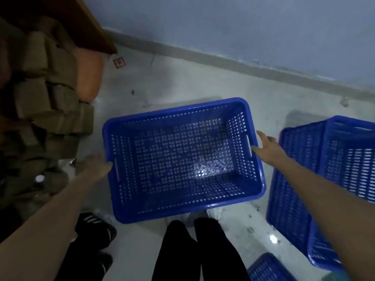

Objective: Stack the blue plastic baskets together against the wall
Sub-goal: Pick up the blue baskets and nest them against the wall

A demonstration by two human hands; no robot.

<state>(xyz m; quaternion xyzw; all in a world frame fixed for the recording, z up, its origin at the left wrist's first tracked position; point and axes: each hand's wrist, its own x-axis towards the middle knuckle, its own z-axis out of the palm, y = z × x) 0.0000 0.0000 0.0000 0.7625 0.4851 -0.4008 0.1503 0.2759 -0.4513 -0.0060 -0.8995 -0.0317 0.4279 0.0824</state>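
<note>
An empty blue perforated basket (203, 206) stands upright on the pale floor in the middle, a short way in front of the blue wall (223, 27). My left hand (95, 167) is at its left short rim beside the handle slot, blurred, with fingers extended. At the right short rim is my right hand (267, 147), fingers spread and the thumb touching the rim by the other handle slot. Neither hand is closed around the rim. Two more blue baskets (300, 179), nested and tipped on their side, lie at the right. Part of another blue basket (267, 268) shows at the bottom.
Olive-brown sacks (40, 98) and an orange cushion-like bundle (89, 76) are piled at the left under a wooden edge. A pair of black shoes (95, 226) lies by my left forearm. My dark-trousered legs (192, 250) stand just behind the basket.
</note>
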